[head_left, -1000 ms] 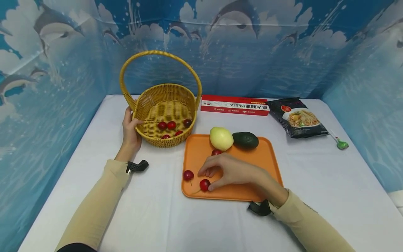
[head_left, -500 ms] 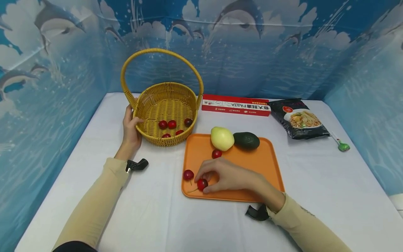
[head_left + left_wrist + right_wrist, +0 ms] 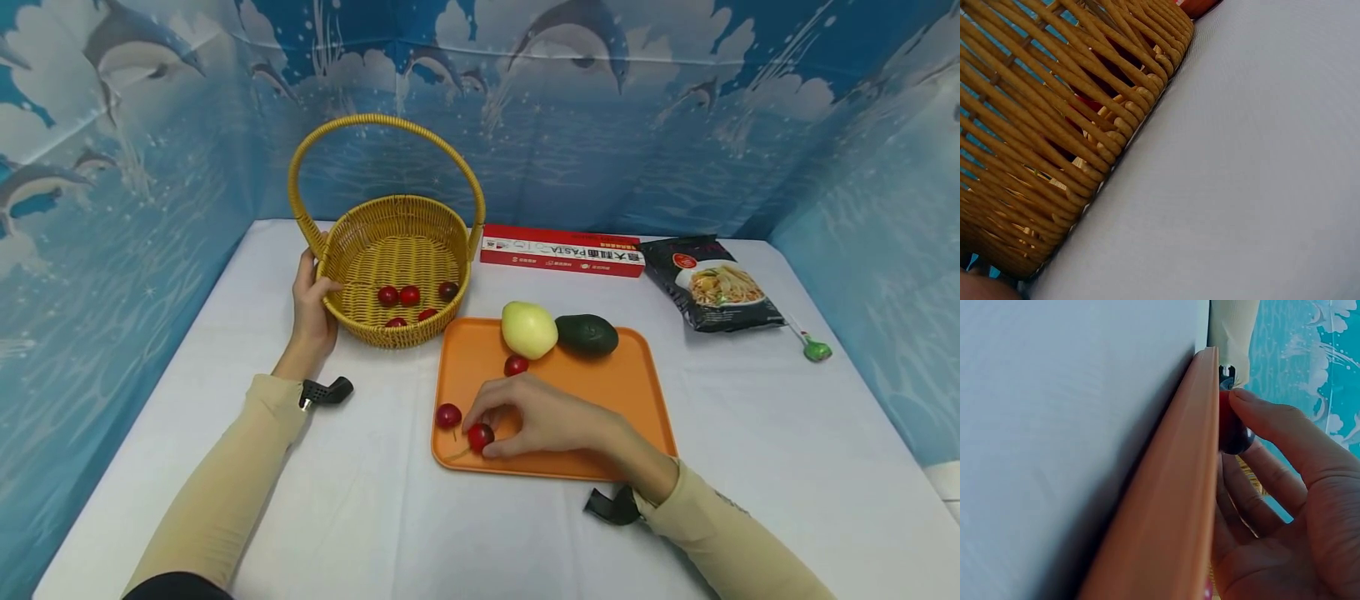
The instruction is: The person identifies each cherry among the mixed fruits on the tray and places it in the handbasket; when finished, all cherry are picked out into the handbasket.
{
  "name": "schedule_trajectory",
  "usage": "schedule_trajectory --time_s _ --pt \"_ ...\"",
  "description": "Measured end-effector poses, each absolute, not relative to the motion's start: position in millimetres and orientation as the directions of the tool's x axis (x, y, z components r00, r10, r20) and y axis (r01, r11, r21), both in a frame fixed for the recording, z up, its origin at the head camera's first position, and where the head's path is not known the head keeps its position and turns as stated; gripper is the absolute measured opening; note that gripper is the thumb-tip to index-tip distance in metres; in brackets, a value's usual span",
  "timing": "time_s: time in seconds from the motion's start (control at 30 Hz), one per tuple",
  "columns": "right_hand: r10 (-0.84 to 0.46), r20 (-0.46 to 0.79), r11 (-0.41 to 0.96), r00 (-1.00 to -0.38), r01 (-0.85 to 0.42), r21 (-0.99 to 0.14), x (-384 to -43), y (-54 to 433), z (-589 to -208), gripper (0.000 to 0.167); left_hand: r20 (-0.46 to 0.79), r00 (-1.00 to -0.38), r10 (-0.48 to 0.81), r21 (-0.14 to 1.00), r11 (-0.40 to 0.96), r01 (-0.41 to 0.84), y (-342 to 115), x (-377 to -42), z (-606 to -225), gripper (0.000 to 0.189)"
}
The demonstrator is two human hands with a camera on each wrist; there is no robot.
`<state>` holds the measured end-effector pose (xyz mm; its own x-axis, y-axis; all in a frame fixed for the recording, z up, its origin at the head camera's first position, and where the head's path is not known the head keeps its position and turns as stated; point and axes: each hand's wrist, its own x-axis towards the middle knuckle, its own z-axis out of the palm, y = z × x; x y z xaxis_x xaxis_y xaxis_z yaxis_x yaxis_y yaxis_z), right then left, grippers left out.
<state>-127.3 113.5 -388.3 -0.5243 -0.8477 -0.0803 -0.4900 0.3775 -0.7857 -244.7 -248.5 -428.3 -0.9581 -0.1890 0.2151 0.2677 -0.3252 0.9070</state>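
Observation:
My left hand (image 3: 311, 312) holds the side of a yellow wicker basket (image 3: 360, 258), thumb over the rim and fingers outside. Several dark red cherries lie inside the basket, and its wall (image 3: 1041, 106) fills much of the left wrist view. Over the orange tray (image 3: 600, 396), my right hand (image 3: 551, 417) pinches a stemmed cherry (image 3: 481, 438) between thumb and fingers, low at the tray's near left corner. In the right wrist view the tray's edge partly hides that cherry (image 3: 1230, 425). Another cherry (image 3: 448, 416) lies just left of it, and a third (image 3: 516, 365) farther back.
A pale yellow-green pear-like fruit (image 3: 528, 331) and a dark green avocado (image 3: 587, 335) sit at the tray's back. Behind them lie a red pasta box (image 3: 560, 250), a black noodle packet (image 3: 712, 282) and a green-wrapped lollipop (image 3: 816, 350). Dolphin-print curtains border the white table.
The right hand has moved slightly left and its thumb and fingers have closed on the cherry, which has turned and shifted a little left. The left hand stays at the basket.

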Motion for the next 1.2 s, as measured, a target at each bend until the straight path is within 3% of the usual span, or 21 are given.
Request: schedule_trajectory --time_s 0.2,0.67,1.2 --pt "-0.841 -0.066 0.36 -0.537 -0.464 -0.81 -127 113 -387 0.034 0.206 -0.96 -0.192 0.909 -0.326 0.26 -248 -244 -427 0.079" --pt "-0.757 0.05 0.268 -0.651 -0.38 -0.885 -131 104 -375 0.037 0.205 -0.96 -0.189 0.908 -0.329 0.259 -248 -245 -428 0.079" --pt "-0.627 0.163 0.297 -0.762 -0.427 -0.854 -160 69 -338 0.035 0.215 -0.958 -0.192 0.902 -0.336 0.27 -248 -244 -429 0.079"
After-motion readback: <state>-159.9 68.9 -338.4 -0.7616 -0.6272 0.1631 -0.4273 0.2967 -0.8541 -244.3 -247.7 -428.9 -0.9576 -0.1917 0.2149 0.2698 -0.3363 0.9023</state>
